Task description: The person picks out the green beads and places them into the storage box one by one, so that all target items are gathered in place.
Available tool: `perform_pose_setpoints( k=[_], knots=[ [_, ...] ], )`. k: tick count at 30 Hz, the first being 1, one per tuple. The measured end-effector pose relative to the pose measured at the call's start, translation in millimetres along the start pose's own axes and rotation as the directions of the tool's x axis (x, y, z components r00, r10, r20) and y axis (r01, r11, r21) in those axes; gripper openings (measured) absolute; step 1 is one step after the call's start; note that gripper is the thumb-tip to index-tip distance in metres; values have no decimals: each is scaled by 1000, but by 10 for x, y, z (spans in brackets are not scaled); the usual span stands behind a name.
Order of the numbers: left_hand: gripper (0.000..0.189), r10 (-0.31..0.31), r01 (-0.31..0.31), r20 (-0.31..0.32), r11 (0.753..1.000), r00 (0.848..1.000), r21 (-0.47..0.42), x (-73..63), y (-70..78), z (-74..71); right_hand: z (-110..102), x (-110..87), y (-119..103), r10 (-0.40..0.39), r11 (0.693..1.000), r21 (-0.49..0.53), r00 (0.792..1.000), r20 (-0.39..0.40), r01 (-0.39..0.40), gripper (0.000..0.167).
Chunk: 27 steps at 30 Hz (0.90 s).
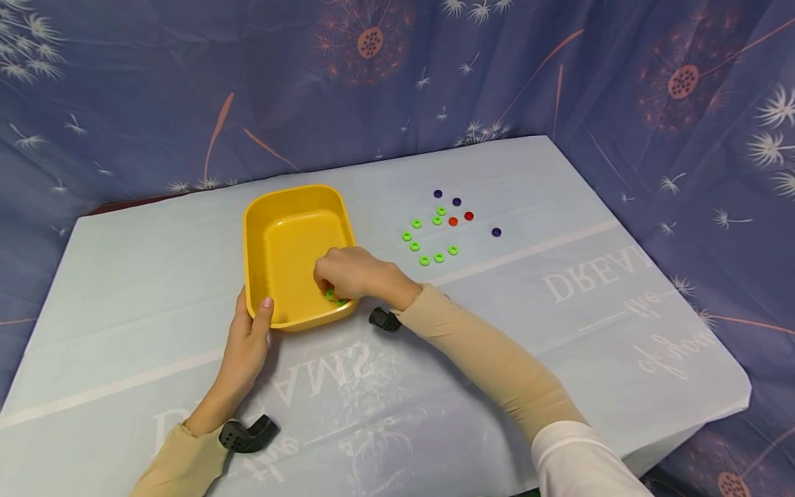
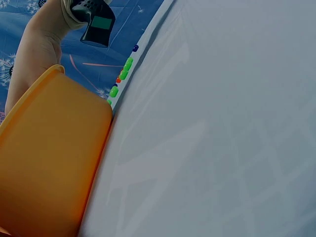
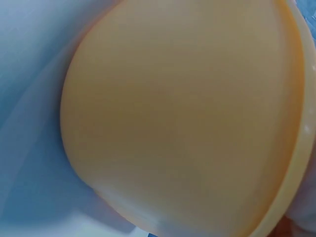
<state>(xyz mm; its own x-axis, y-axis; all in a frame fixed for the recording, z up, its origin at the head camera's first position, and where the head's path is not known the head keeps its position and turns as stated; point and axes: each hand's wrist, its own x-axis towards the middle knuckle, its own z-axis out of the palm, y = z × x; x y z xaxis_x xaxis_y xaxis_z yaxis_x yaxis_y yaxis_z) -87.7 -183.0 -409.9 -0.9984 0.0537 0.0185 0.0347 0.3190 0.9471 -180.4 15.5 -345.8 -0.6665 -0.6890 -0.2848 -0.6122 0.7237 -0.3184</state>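
Observation:
A yellow plastic tray [image 1: 292, 255] with high walls stands on the table; its outer wall [image 2: 54, 153] fills the lower left of the left wrist view. At its near left corner my left hand [image 1: 245, 345] grips the rim, thumb over the edge and fingers outside. My right hand [image 1: 354, 273] reaches over the right wall into the near right corner, fingers curled down. Green rings [image 1: 341, 301] show right under those fingers, which seem to hold them; the fingertips are partly hidden. In the right wrist view the tray wall [image 3: 182, 118] blocks most of the scene.
Right of the tray lie several loose green rings [image 1: 424, 260], an orange ring [image 1: 453, 221], a red ring [image 1: 468, 216] and dark purple rings [image 1: 496, 232]. A pale printed cloth [image 1: 497, 297] covers the table. Behind hangs a blue dandelion-patterned curtain [image 1: 261, 83].

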Motion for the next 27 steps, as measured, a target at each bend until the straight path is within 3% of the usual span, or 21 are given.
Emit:
perform_pose_setpoints(
  k=[27],
  knots=[
    [61,-31,30,15,999,999,15,6,1,-4,-5,8,-17,11,999,-38,997,78,-8,18]
  ],
)
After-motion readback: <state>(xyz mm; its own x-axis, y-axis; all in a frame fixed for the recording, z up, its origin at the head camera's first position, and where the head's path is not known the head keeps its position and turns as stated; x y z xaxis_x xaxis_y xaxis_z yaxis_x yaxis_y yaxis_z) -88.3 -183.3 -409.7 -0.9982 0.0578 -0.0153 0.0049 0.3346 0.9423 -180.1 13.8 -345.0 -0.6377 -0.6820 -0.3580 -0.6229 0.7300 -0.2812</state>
